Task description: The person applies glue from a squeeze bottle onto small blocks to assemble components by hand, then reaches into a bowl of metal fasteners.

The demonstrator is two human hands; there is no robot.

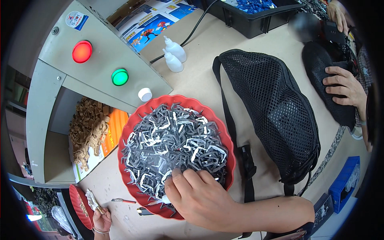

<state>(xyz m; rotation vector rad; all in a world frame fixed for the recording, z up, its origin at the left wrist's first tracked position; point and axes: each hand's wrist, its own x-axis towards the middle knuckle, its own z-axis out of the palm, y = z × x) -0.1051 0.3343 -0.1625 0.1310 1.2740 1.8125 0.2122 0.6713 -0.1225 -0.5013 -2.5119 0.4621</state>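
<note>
My right hand (204, 200) reaches in from the right over the near side of a red scalloped bowl (121, 160). Its fingers are closed round a white squeeze bottle (165, 199), mostly hidden, with a narrow tip pointing left. Heaped in the bowl are many small bent pieces (176, 136) in black, grey and white. At the lower left my left hand (102, 221), with a bracelet at the wrist, pinches a small tan and white piece (93, 200), whose kind I cannot make out. That hand is beside a second red dish (81, 206).
A grey machine housing (100, 52) with red and green lamps stands left, tan pieces (86, 128) inside its opening. Two white bottles (174, 56), a white cap (145, 95), a knife-like tool (123, 201) and a black mesh bag (272, 112) lie around. Another person's hands (344, 88) work at right.
</note>
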